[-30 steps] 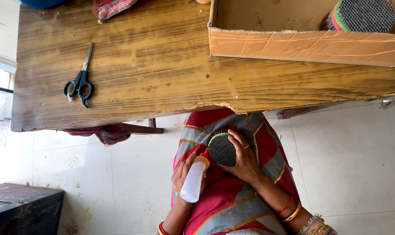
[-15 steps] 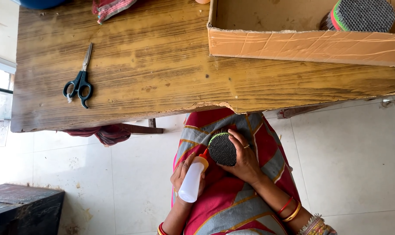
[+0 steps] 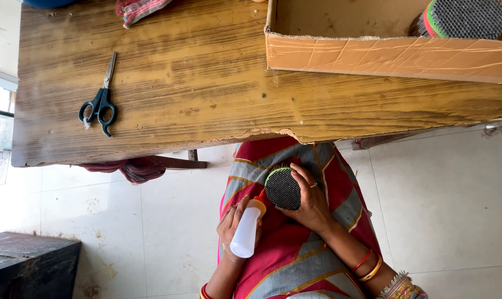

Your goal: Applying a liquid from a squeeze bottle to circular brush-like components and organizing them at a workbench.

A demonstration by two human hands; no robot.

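Gripped in the left hand [image 3: 235,220] is a white plastic squeeze bottle with an orange nozzle [image 3: 246,230], the fingers wrapped round its body and the nozzle tip pointing up and to the right, touching or almost touching the rim of what the right hand [image 3: 312,202] holds. That hand is curled round a round bundle of thin dark tubes, honeycomb-like on its face and bound in a green band [image 3: 282,189]; the fingers close over its right side and top, with a ring showing on one finger. Both hands work low over the lap, on red and grey striped cloth [image 3: 295,254], with red and gold bangles [image 3: 367,266] on the right wrist.

Judging from this, the bottle is being applied at the bundle's left edge. Whether anything has come out of the nozzle cannot be told, and the bundle's face shows no visible coating, so this piece looks to be mid-treatment rather than finished.

Above the hands runs the worn wooden table [image 3: 206,99], its near edge chipped just above the bundle. Up and to the right sits an open cardboard box [image 3: 384,55] holding at least one similar round honeycomb bundle with red and green bands [image 3: 464,19], seemingly set aside, though finished or waiting I cannot tell. Far up-left of the grip lie black-handled scissors [image 3: 100,99], untouched. A dark chest [image 3: 29,266] stands on the tiled floor to the lower left.
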